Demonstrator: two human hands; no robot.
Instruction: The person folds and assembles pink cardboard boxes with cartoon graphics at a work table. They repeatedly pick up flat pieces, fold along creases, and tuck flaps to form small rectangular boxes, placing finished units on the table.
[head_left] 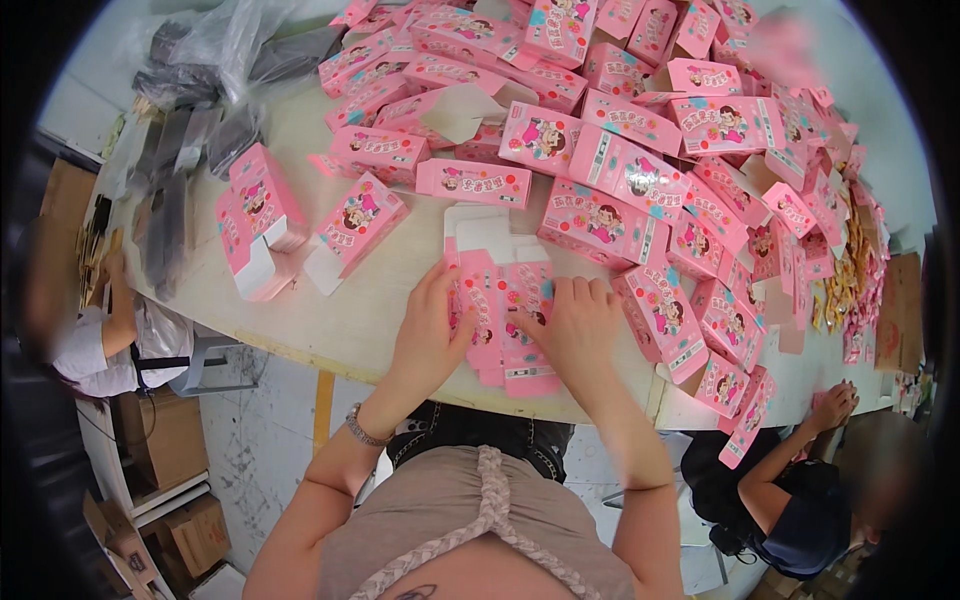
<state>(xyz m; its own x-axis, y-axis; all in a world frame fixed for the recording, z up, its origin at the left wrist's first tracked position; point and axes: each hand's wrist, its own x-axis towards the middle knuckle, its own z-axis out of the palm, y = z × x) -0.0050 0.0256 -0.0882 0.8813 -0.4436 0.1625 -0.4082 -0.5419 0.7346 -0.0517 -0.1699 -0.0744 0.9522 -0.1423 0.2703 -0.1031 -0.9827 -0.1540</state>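
Between my hands, near the table's front edge, lies a flattened pink carton (486, 308) with cartoon print and white end flaps at its far end. Two printed panels show side by side; whether this is one carton or two I cannot tell. My left hand (432, 322) grips its left edge, thumb over the printed face. From the other side my right hand (582, 318) holds the right edge, its thumb on the panel and fingers curled. Just beyond, a closed pink box (474, 184) lies on its side. Two boxes with open white flaps, one upright (258, 215) and one lying (362, 222), are left of my hands.
A large heap of pink boxes (640, 130) covers the table's back and right. Dark plastic-wrapped bundles (170, 200) lie at far left. Small gold packets (848, 265) are piled at far right. One person (115, 330) sits at left, another (800, 490) at right.
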